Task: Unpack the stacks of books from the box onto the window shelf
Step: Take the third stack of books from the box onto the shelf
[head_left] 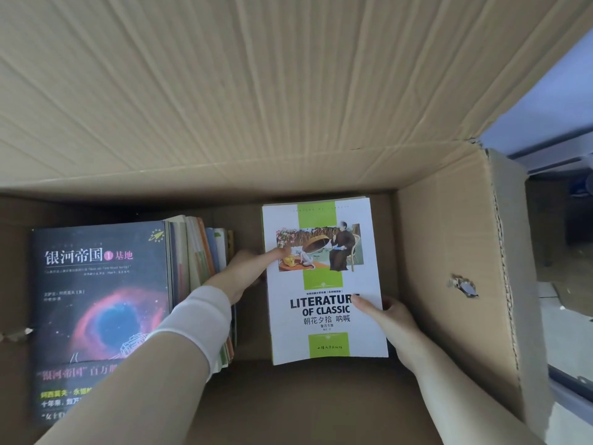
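I look down into an open cardboard box point(449, 252). A white and green book stack point(324, 284), topped by a cover reading "Literature of Classic", sits in the right half of the box. My left hand point(247, 271) grips its left edge with the thumb on the cover. My right hand point(388, 319) grips its right edge, thumb on top. A dark book with a nebula cover point(99, 309) lies at the left on another stack, with several upright books point(202, 252) beside it.
A big cardboard flap point(256, 91) stands up behind the box. The box's right wall has a small torn hole point(463, 287). Beyond that wall, at the far right, a pale window frame and floor point(564, 155) show.
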